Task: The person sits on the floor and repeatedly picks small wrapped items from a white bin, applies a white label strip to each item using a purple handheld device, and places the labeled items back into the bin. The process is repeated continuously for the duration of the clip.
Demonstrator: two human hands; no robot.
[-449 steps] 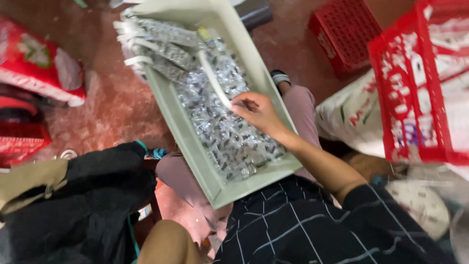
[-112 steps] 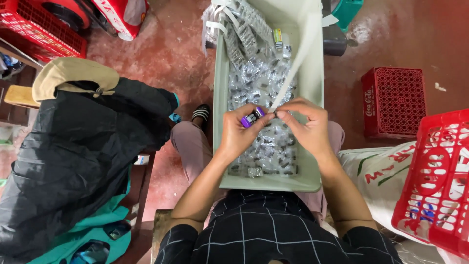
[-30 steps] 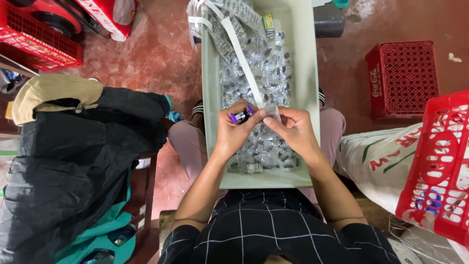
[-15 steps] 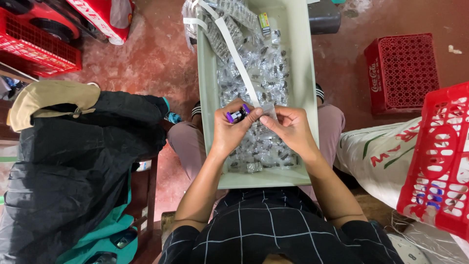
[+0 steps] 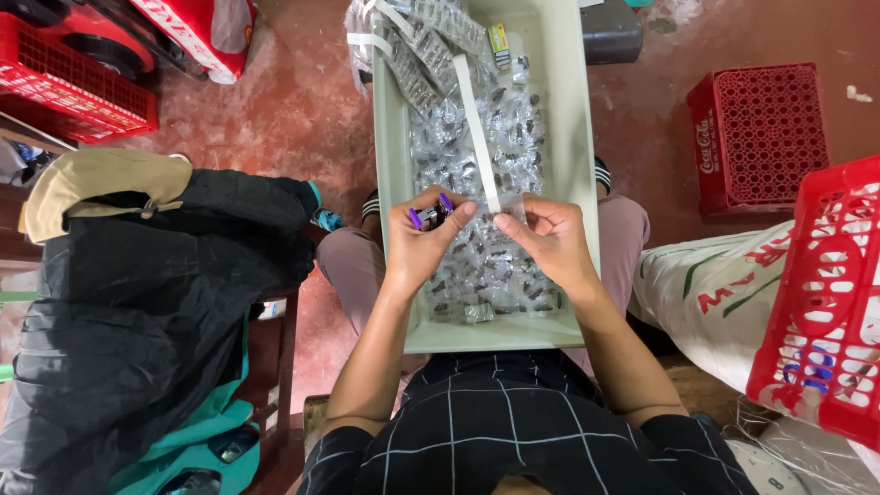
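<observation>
Black shirt (image 5: 513,431) with thin white grid lines, short sleeves. Forearms bare; left hand (image 5: 422,243) and right hand (image 5: 550,243) ungloved. Mauve-grey trousers (image 5: 353,266). Black sandals, white stripes, at far end.

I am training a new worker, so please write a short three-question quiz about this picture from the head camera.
1. True or false: the long pale green plastic tray rests on the person's lap.
2. Which hand holds the small purple-and-black object: the left hand or the right hand?
3. What colour are the lattice plastic crates?

Key:
1. True.
2. The left hand.
3. Red.
</observation>
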